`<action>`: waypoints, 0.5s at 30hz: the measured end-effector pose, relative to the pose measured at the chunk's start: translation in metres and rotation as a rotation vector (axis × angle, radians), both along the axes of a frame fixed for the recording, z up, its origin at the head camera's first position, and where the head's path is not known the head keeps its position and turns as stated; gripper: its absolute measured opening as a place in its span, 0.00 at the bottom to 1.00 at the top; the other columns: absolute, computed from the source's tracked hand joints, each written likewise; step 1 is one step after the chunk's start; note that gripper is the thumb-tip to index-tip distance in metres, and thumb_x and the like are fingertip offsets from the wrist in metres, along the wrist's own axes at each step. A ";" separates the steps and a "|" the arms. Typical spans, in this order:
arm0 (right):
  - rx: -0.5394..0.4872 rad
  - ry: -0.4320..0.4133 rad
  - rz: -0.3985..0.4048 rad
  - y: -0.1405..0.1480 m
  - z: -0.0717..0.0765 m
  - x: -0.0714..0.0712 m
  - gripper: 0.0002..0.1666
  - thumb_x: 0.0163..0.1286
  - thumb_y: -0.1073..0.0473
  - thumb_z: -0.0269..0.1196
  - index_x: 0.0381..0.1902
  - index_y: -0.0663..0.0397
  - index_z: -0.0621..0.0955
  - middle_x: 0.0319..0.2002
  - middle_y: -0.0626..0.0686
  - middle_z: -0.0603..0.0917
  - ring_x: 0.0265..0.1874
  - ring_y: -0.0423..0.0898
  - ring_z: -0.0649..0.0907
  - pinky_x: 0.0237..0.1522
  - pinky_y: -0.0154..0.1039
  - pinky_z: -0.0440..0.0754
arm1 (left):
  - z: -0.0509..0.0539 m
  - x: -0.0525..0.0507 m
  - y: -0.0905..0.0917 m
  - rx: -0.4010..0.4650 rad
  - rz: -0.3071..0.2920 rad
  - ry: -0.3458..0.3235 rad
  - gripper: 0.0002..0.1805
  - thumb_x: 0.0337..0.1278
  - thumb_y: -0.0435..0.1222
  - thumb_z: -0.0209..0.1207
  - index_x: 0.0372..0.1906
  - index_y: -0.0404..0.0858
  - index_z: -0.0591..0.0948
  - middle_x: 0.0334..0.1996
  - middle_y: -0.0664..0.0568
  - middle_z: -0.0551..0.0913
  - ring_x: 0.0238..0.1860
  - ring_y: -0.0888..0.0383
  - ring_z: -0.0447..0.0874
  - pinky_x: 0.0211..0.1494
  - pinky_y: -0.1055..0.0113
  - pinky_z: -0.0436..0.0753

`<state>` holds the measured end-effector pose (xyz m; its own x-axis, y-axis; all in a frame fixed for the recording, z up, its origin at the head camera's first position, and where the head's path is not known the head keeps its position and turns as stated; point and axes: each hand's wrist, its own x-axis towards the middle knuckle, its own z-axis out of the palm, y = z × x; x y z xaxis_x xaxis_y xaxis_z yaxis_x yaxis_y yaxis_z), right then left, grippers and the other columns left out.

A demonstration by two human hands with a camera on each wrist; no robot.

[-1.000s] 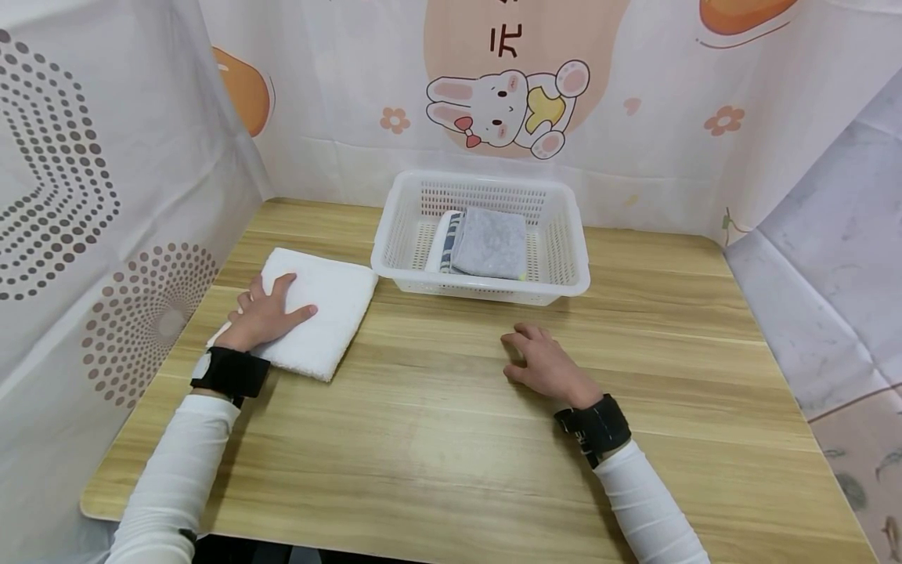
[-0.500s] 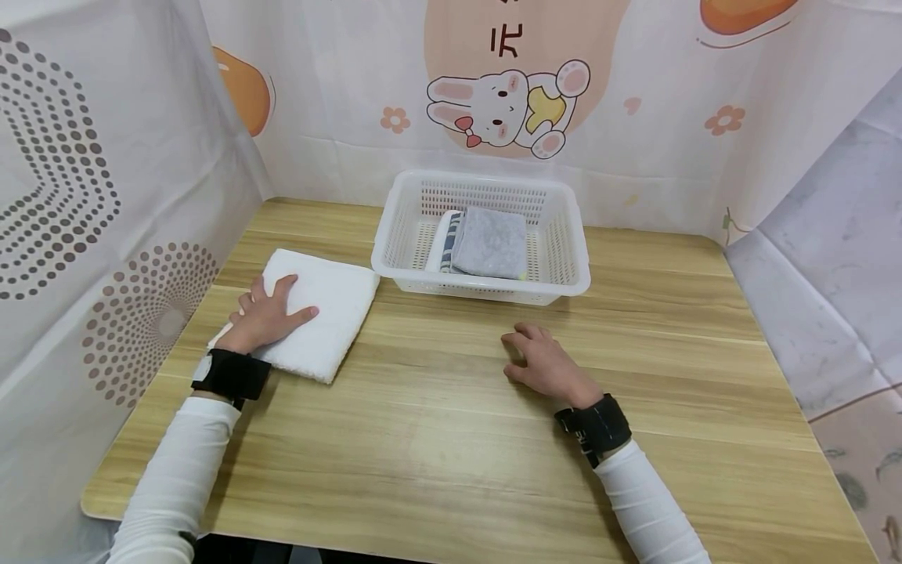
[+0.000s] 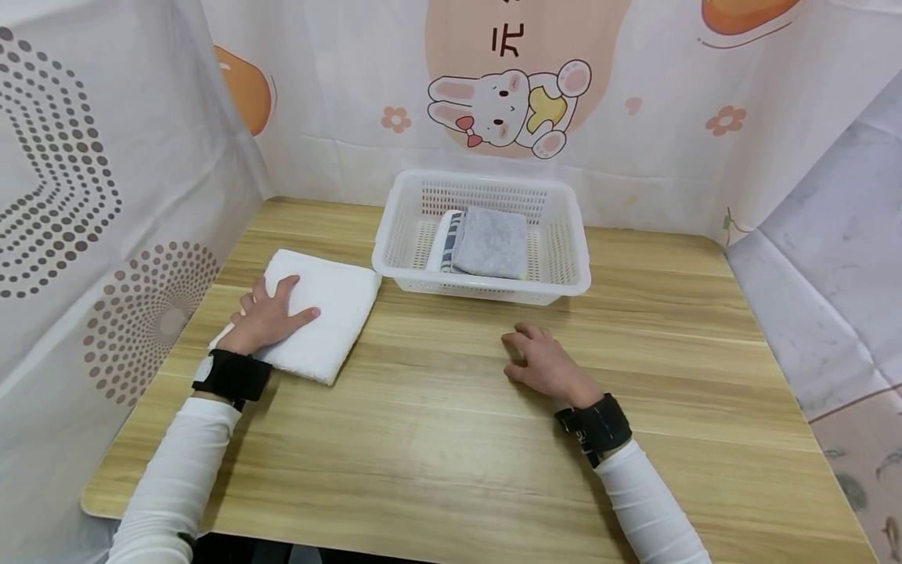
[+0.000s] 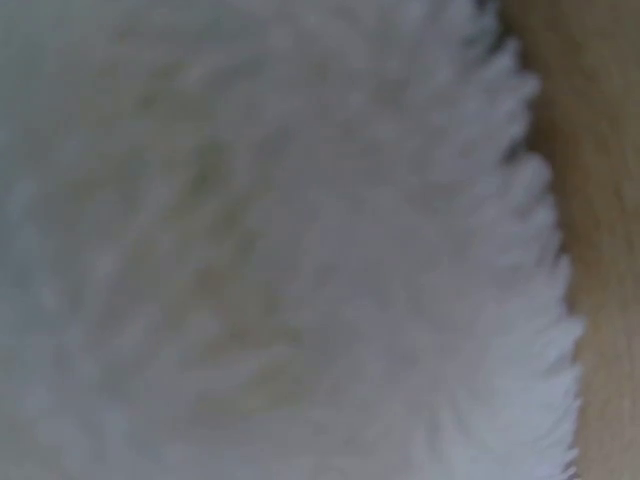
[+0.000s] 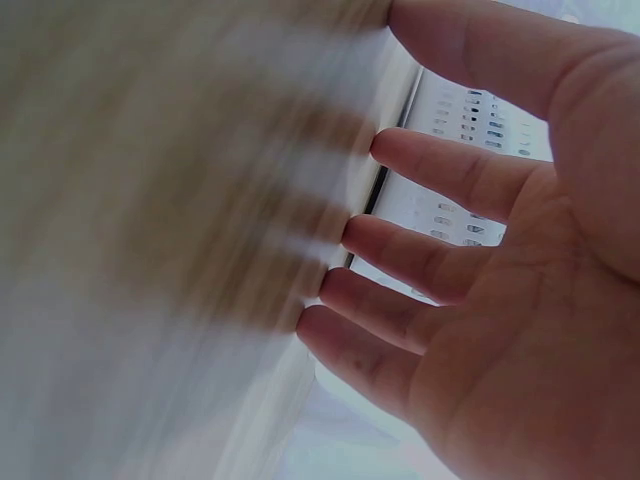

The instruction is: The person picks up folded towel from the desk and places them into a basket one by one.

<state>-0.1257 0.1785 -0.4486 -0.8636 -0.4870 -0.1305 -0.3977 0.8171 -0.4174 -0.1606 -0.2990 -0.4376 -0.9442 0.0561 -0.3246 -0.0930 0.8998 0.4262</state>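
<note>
A folded white towel [image 3: 331, 301] lies flat on the left of the wooden table. My left hand [image 3: 264, 319] rests on it, palm down with the fingers spread. Its fluffy surface [image 4: 380, 260] fills most of the left wrist view, where no part of the hand shows. My right hand [image 3: 546, 364] holds nothing; its fingertips touch the tabletop in front of the basket. In the right wrist view the right hand's fingers [image 5: 400, 255] are slightly bent, with the palm facing the camera.
A white perforated plastic basket [image 3: 479, 288] stands at the back middle of the table [image 3: 437, 462]. Inside lie a folded grey cloth [image 3: 491, 241], a striped cloth [image 3: 449, 244] and something white at its left. A printed curtain [image 3: 338, 94] hangs behind the table.
My left hand and the white towel have shifted very slightly to the right. The right hand and the basket stay where they were.
</note>
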 end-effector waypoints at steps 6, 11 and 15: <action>-0.001 -0.008 -0.002 0.000 0.001 0.000 0.31 0.67 0.57 0.66 0.65 0.63 0.74 0.68 0.70 0.67 0.67 0.69 0.65 0.65 0.66 0.64 | -0.001 0.001 0.001 0.002 0.000 -0.001 0.52 0.65 0.67 0.47 0.79 0.42 0.41 0.70 0.18 0.26 0.65 0.11 0.33 0.56 0.17 0.44; 0.001 -0.015 -0.002 0.000 0.002 0.000 0.31 0.68 0.58 0.66 0.65 0.63 0.74 0.68 0.70 0.66 0.67 0.69 0.65 0.64 0.66 0.64 | -0.001 0.002 0.002 0.006 0.004 0.001 0.52 0.65 0.66 0.48 0.79 0.41 0.42 0.70 0.18 0.26 0.65 0.11 0.33 0.55 0.17 0.44; -0.002 -0.016 -0.001 0.000 0.003 0.001 0.31 0.68 0.58 0.66 0.65 0.64 0.74 0.68 0.70 0.66 0.67 0.69 0.65 0.64 0.66 0.65 | -0.001 0.003 0.003 0.008 0.007 0.004 0.52 0.65 0.66 0.48 0.79 0.41 0.42 0.70 0.18 0.26 0.65 0.11 0.32 0.55 0.17 0.44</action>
